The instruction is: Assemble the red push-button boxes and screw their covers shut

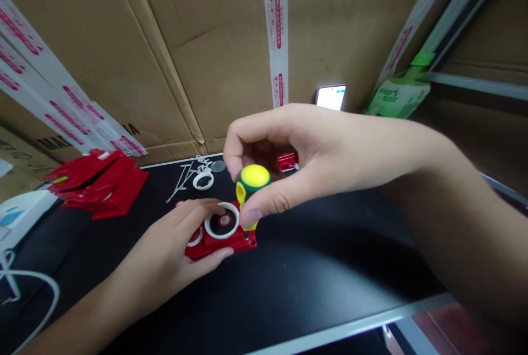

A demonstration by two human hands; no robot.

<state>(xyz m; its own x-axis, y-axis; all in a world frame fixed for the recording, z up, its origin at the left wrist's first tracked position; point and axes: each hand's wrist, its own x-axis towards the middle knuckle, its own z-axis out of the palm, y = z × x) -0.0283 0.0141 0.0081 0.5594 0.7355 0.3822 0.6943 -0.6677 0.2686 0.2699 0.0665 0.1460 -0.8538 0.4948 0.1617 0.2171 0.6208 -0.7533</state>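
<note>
A: Right hand (313, 151), nearest item: fingertips pinched on 1 yellow-green screwdriver (251, 182), upright, tip at the corner of 1 red plate (223, 239).

B: Left hand (173, 250)?

A: Closed around that plate, flat on the black table (330, 278); white ring (221, 220) on top.

B: Edges, room?

A: Front table edge near; bare surface right of the plate. Red stack (101, 182) far left. Cardboard wall (206, 53) behind, lit phone (330, 96) leaning on it.

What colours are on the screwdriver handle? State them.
Yellow cap over a green and yellow body on the screwdriver handle, pinched by the right hand; the head view shows it best.
</note>
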